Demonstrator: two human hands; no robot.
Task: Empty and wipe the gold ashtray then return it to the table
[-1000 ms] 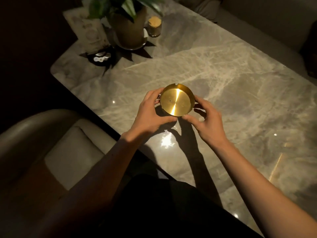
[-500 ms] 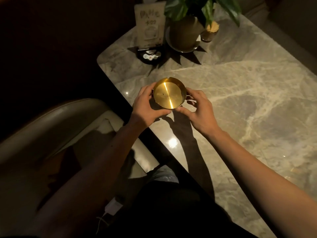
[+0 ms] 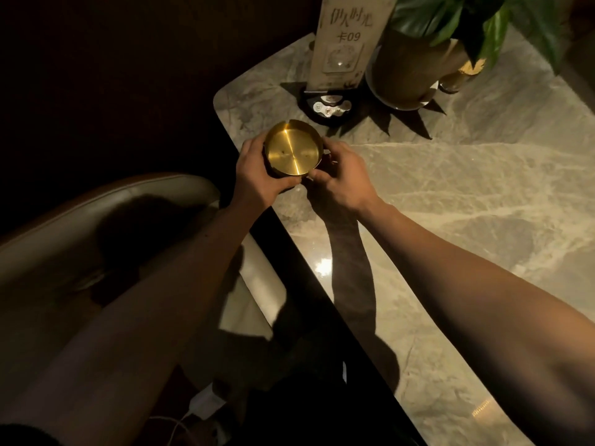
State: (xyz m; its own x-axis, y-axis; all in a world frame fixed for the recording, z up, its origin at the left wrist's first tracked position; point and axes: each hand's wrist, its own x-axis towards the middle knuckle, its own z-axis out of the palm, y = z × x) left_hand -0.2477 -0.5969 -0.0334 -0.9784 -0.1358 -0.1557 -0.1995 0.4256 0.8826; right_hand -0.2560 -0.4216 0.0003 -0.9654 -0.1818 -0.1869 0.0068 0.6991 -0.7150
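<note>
Ashtray (image 3: 293, 148) now carried from mid-surface (image 3: 450, 204) to its corner edge, just short of the table sign (image 3: 344, 43). Left hand (image 3: 257, 175) and right hand (image 3: 338, 175) both clasp its rim. Bowl looks nearly clean; likely heading off-surface for emptying.

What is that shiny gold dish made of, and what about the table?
The gold ashtray looks like brushed metal, maybe brass or gold-coloured steel: fine lines fan out from its centre and a bright streak of light crosses it. The table looks like polished marble or a marble-look stone: pale veins run through grey-beige, and lamps reflect as small bright spots. Real stone or imitation cannot be told.
</note>
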